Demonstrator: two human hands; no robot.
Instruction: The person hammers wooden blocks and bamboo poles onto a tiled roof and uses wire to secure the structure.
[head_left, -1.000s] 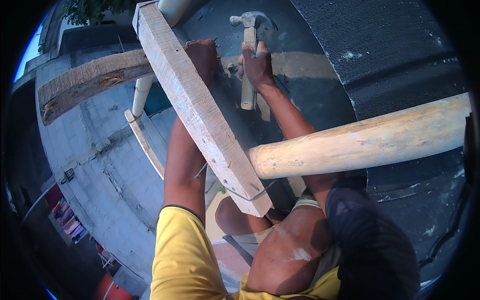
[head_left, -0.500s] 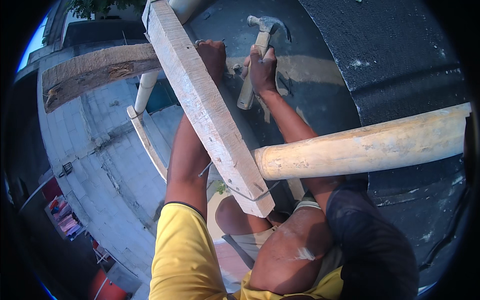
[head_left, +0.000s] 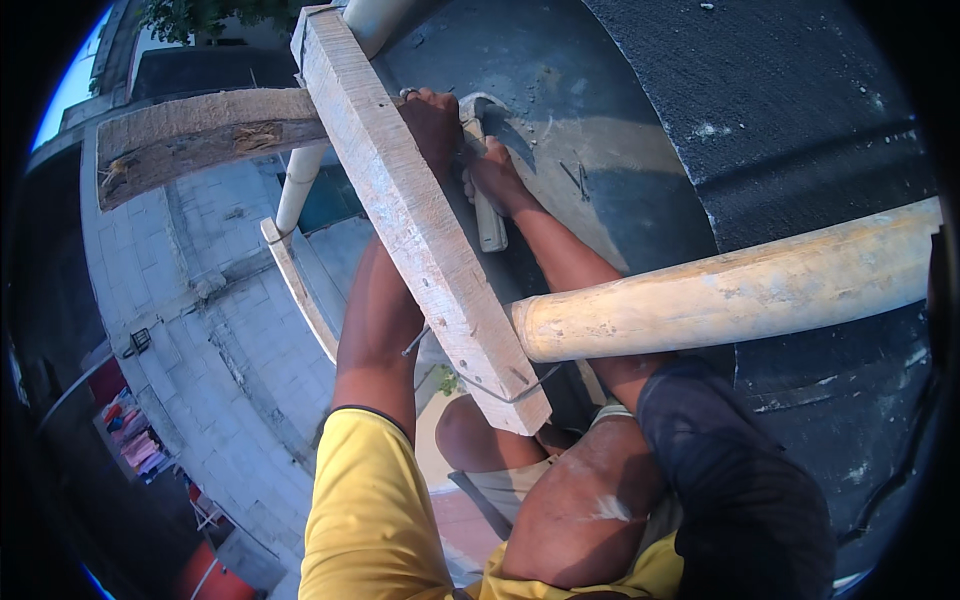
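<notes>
Head view, looking down along two bare forearms. Near the top centre, right hand (head_left: 493,180) gripping the wooden handle of a claw hammer (head_left: 489,226), metal head toward the top of the frame, just beside the left hand (head_left: 434,125). Left hand curled closed; impossible to tell whether around anything.

In the way, directly in front of the left forearm and partly hiding it: a thick, rough timber beam (head_left: 420,230), slanting from upper left of centre down to lower centre. Around its lower end, a loop of wire (head_left: 505,399); at its left edge, a protruding nail (head_left: 416,340). Across the right forearm, a stout bamboo pole (head_left: 730,282), running from the beam to the right edge.

Farther out, upper left, a second timber (head_left: 212,135), reaching behind the beam. Beneath the hammer, a dark grey surface (head_left: 610,205); upper right, a black textured sheet (head_left: 800,120). Left side, pale grey blockwork (head_left: 165,300); lower left, colourful cloths (head_left: 137,435). Lower centre, a yellow sleeve (head_left: 370,500) and a bare, dusty knee (head_left: 590,500). Top left, green foliage (head_left: 190,15).
</notes>
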